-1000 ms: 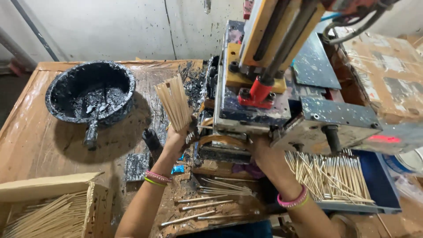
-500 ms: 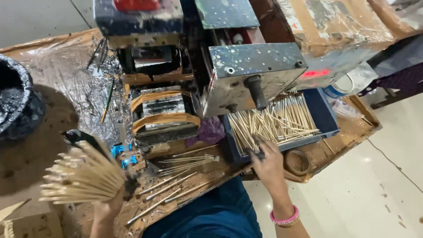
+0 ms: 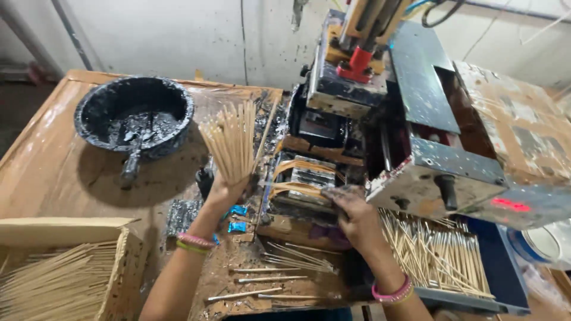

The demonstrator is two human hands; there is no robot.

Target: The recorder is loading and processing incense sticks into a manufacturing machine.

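Note:
My left hand (image 3: 225, 191) grips a fanned bundle of thin wooden sticks (image 3: 231, 142), held upright beside the machine. My right hand (image 3: 352, 215) rests on the front of the grimy metal machine (image 3: 416, 119), fingertips at its slotted feed part with tan bands (image 3: 300, 178); whether it pinches a stick there is unclear. Finished sticks (image 3: 437, 252) lie heaped in a dark blue tray (image 3: 502, 279) under the machine's right side. Both wrists wear coloured bangles.
A black bowl of dark paste (image 3: 135, 116) with a tool in it sits on the wooden table (image 3: 47, 172) at left. A cardboard box of raw sticks (image 3: 56, 282) stands at lower left. Loose sticks (image 3: 279, 273) lie at the table's front edge.
The view swung back left and up. My left hand lifted the stick bundle from low at the left up beside the machine. My right hand moved from the stick tray to the feed part.

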